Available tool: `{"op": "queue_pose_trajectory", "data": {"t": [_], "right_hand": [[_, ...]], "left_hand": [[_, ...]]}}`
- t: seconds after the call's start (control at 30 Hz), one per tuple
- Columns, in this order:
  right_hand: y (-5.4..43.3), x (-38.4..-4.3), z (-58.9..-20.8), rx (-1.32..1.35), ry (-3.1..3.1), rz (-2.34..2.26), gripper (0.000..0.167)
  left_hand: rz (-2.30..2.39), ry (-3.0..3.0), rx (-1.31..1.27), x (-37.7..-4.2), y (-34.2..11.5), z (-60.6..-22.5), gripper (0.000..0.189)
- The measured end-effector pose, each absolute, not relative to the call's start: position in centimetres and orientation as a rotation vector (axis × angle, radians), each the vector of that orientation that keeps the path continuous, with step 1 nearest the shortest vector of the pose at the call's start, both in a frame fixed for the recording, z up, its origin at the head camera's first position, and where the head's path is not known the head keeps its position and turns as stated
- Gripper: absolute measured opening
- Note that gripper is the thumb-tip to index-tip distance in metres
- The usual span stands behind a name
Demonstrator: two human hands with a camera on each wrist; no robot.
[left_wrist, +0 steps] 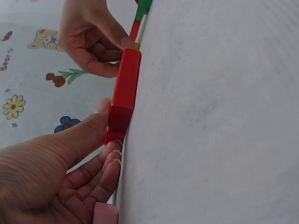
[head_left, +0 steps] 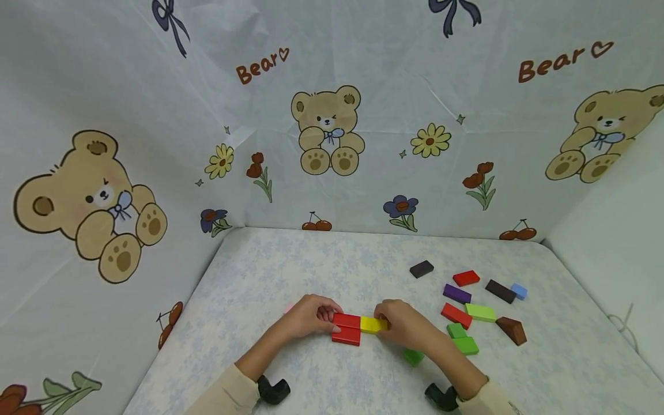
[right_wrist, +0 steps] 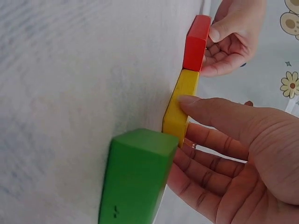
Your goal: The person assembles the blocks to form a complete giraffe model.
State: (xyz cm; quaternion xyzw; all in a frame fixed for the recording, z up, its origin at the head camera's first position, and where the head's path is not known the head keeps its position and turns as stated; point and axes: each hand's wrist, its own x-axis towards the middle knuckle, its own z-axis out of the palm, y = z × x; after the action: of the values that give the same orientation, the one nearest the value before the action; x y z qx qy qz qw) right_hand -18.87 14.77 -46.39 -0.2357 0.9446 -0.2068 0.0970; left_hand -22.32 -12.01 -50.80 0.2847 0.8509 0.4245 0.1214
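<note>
Two red blocks lie side by side on the table, the near red block (head_left: 346,336) touching the far red block (head_left: 346,320). My left hand (head_left: 311,316) holds their left end, with the thumb on the red and curled fingers at the far block's end. A yellow block (head_left: 370,325) stands end to end against the far red block. Thumb and fingers of my right hand (head_left: 410,325) pinch its right part. Just below the right hand sits a green block (right_wrist: 138,175). Partly hidden behind the left hand is a pink block (left_wrist: 105,213).
On the right side of the table are scattered blocks: a black block (head_left: 422,269), a purple block (head_left: 457,294), a lime block (head_left: 480,312), a brown wedge (head_left: 512,331), a blue block (head_left: 519,291) and several others. A bear-print sheet (head_left: 373,190) rises behind the table.
</note>
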Motion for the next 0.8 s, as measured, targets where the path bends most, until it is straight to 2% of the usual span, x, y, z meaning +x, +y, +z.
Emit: {"op": "queue_pose_trajectory", "data": {"t": [0.33, 0.8], "right_hand": [[16.1, -19.0, -46.7, -0.667, 2.724, -0.789, 0.025], [16.3, -19.2, -46.5, -0.627, 2.728, -0.790, 0.026]], "left_hand": [[1.226, 2.485, 0.838, -22.4, -12.0, -51.0, 0.028], [1.226, 2.492, 0.839, -22.4, -12.1, -50.8, 0.029]]}}
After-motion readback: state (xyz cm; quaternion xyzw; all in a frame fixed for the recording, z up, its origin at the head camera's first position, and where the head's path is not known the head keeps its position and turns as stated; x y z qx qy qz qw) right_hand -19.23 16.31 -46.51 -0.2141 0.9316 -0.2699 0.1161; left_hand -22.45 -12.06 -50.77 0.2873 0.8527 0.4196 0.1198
